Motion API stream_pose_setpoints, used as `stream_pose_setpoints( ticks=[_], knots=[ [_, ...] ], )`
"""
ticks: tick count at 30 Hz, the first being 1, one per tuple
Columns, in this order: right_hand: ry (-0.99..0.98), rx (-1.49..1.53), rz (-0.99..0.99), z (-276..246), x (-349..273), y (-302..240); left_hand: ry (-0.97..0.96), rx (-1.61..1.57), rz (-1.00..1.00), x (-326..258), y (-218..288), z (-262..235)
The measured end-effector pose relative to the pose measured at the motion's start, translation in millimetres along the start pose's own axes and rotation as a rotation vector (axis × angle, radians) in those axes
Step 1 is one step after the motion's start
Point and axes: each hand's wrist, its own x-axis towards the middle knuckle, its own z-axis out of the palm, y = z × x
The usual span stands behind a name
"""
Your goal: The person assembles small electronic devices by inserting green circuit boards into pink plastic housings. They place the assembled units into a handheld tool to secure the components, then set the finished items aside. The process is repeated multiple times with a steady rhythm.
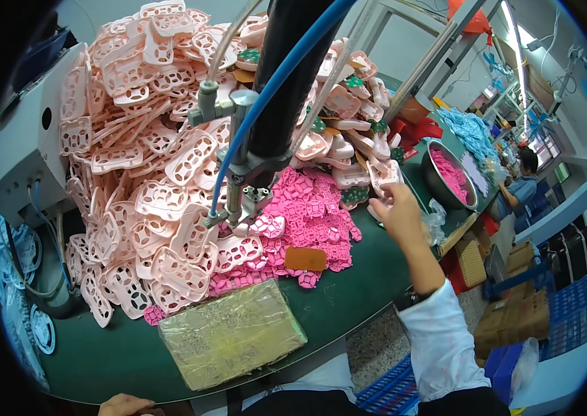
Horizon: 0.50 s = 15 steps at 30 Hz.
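Observation:
My right hand [401, 213] reaches to the right end of the heap, its fingers bent and slightly apart. Its fingertips are beside a pale pink plastic piece [385, 177] at the heap's edge; contact is unclear. My left hand [125, 404] rests low at the table's front edge, mostly cut off by the frame, and what its fingers do is hidden. Between them lies a flat block wrapped in yellowish tape [234, 335]. Behind it are bright pink openwork plastic pieces [311, 222], with a brown rectangular pad [305, 259] on top.
A black machine column with a metal head [248, 187] and blue hose stands over the green table [338, 295]. Pale pink oval frames [134, 83] are heaped high at left beside a grey machine box [30, 139]. A metal bowl [431, 173] of pink pieces sits at right. Another person [519, 184] is farther off.

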Motion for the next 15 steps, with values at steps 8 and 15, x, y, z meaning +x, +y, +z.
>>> stream_pose_setpoints(
  ticks=[8,15],
  knots=[
    [0.114,-0.234,0.086,33.3,27.9,52.5,0.049,-0.028,0.016,-2.8,4.8,6.1],
    [0.112,0.026,-0.046,33.0,50.9,80.8,0.067,-0.076,0.091,7.1,9.3,11.3]
  ],
)
